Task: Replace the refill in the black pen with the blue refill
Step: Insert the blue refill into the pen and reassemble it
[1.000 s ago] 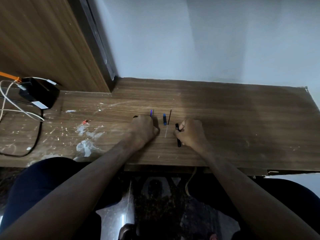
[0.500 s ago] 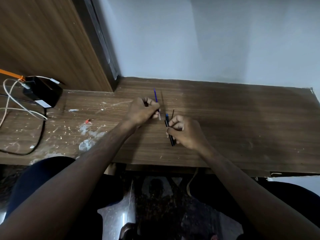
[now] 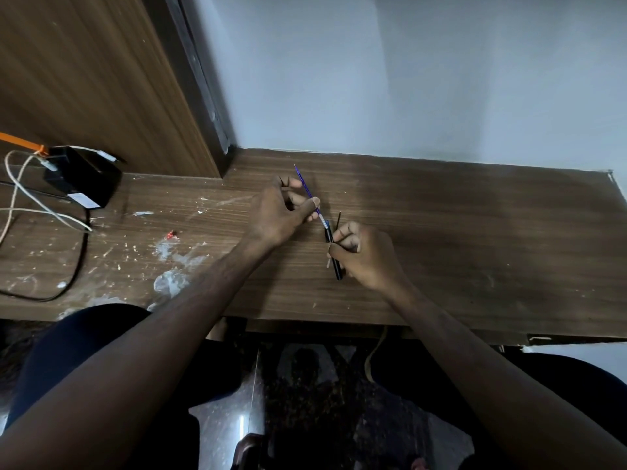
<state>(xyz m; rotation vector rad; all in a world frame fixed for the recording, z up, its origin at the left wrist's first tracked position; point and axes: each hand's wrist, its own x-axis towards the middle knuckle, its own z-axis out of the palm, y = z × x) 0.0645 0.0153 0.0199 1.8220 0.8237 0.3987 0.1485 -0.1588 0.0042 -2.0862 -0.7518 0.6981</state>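
Observation:
My left hand [image 3: 280,212] pinches the thin blue refill [image 3: 304,182], which slants up and away with its tip pointing to the far left. The refill's lower, pale end meets the open top of the black pen barrel [image 3: 334,257], which my right hand [image 3: 364,256] grips above the wooden desk [image 3: 458,245]. A thin black refill [image 3: 338,220] sticks up beside the fingers of my right hand; whether it lies on the desk or is held I cannot tell.
A black box [image 3: 81,179] with white cables [image 3: 30,201] and an orange cable sits at the desk's far left. White paint splatters and a small red scrap [image 3: 170,235] mark the left part. A wooden panel rises at the back left, a pale wall behind.
Both hands have lifted off the desk, the left with the blue refill and the right with the black barrel. They have come together, and the refill's end now meets the barrel's opening.

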